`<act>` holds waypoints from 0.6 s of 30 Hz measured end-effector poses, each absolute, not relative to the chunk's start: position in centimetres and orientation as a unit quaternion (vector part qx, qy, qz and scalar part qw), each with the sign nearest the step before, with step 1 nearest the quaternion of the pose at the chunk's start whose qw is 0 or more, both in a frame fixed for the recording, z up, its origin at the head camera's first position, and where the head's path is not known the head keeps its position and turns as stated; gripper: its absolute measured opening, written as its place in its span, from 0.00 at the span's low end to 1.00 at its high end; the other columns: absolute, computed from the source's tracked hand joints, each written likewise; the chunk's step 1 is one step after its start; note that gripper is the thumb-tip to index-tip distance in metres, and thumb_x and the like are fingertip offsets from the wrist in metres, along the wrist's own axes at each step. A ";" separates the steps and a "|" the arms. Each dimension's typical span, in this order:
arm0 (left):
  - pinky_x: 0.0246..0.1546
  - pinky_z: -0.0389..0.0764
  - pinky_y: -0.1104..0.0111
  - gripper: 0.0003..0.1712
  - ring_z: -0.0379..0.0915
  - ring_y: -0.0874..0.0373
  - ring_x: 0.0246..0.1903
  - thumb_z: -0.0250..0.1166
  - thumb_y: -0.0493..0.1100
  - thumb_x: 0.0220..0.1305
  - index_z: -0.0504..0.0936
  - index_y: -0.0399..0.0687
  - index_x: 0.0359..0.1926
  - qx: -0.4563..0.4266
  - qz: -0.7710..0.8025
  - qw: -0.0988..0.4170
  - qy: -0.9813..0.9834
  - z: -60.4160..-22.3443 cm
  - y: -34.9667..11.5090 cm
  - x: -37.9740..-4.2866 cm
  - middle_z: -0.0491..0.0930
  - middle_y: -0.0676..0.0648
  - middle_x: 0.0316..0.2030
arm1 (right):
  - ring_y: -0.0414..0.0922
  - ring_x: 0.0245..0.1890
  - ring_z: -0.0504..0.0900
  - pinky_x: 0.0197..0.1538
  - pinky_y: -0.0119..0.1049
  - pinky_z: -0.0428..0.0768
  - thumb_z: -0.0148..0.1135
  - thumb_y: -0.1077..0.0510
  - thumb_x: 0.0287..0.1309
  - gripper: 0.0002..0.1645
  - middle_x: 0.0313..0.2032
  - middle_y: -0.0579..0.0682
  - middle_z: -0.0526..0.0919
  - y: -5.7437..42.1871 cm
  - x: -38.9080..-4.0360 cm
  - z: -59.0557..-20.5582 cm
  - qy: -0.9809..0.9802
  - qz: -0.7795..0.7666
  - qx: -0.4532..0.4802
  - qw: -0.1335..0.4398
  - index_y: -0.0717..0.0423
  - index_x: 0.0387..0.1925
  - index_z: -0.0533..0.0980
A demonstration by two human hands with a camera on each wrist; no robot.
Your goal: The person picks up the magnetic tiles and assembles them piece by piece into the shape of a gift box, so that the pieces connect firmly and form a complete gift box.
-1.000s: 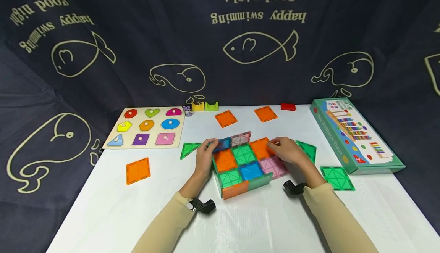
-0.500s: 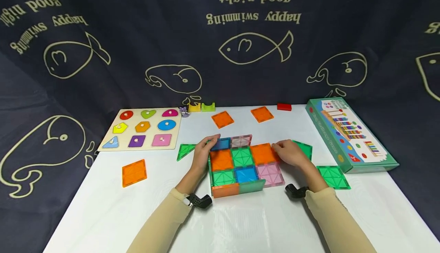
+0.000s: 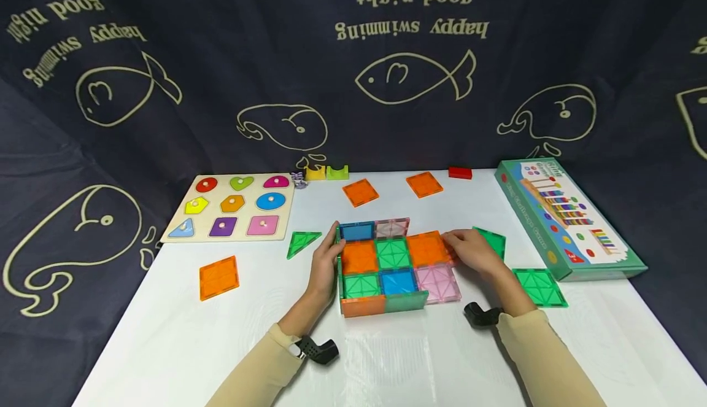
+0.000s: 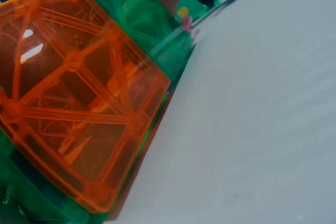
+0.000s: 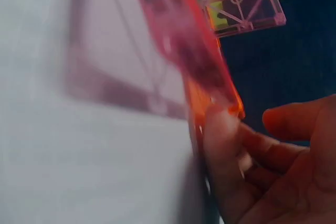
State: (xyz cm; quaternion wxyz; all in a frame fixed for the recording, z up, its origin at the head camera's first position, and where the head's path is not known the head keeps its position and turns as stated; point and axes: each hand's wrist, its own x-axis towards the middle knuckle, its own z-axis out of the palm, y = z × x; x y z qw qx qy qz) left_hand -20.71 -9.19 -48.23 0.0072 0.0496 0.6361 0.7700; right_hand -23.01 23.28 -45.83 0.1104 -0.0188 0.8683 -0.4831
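A low box of see-through magnetic tiles stands mid-table; its floor has orange, green, blue and pink squares. My left hand (image 3: 324, 266) grips the green side wall (image 3: 339, 287), thumb inside and fingers behind it. My right hand (image 3: 472, 250) pinches the right edge of an orange magnetic tile (image 3: 426, 249) in the floor; in the right wrist view a fingertip meets that edge. A pink tile (image 3: 438, 283) lies in front of it. Blue (image 3: 356, 231) and pale pink (image 3: 391, 228) tiles stand as the back wall, orange (image 3: 363, 306) and green (image 3: 405, 301) ones as the front.
Loose orange tiles (image 3: 361, 193) lie at the back and left. Green triangles (image 3: 301, 243) and a green square (image 3: 539, 287) lie around the box. A peg puzzle board (image 3: 226, 207) is at back left, a game box (image 3: 569, 217) at right, a red block (image 3: 460, 173) behind.
The tile box has turned slightly and now sits squarer to me. The right hand and the orange tile have shifted slightly right and down in view. The left thumb has moved inside the wall.
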 end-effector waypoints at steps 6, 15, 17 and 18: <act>0.69 0.45 0.58 0.31 0.45 0.56 0.71 0.50 0.46 0.73 0.57 0.50 0.74 0.052 0.763 0.004 0.644 -48.3 -9.0 -21.3 0.54 0.47 0.72 | 0.43 0.29 0.79 0.34 0.34 0.82 0.43 0.57 0.74 0.25 0.38 0.62 0.77 23.4 -22.4 -45.8 0.803 -0.585 -0.012 0.113 0.75 0.59 0.68; 0.69 0.47 0.57 0.29 0.47 0.53 0.70 0.49 0.41 0.74 0.58 0.44 0.72 0.060 0.765 0.000 0.642 -47.3 -9.2 -20.9 0.55 0.42 0.71 | 0.53 0.58 0.73 0.59 0.43 0.72 0.41 0.48 0.75 0.31 0.60 0.63 0.72 22.0 -22.5 -46.5 0.778 -0.621 -0.028 0.087 0.67 0.66 0.64; 0.69 0.47 0.56 0.29 0.47 0.51 0.70 0.48 0.40 0.74 0.57 0.42 0.73 0.065 0.761 0.003 0.646 -46.5 -9.2 -20.3 0.54 0.41 0.71 | 0.53 0.66 0.63 0.66 0.46 0.61 0.39 0.46 0.75 0.33 0.66 0.60 0.66 21.7 -22.2 -46.7 0.751 -0.653 -0.027 0.095 0.63 0.70 0.58; 0.69 0.47 0.56 0.29 0.47 0.51 0.70 0.48 0.41 0.74 0.57 0.41 0.73 0.065 0.756 0.003 0.651 -46.2 -9.2 -20.1 0.55 0.41 0.71 | 0.52 0.69 0.58 0.68 0.47 0.55 0.38 0.45 0.75 0.34 0.68 0.58 0.63 21.5 -22.0 -46.8 0.731 -0.674 -0.026 0.101 0.61 0.72 0.55</act>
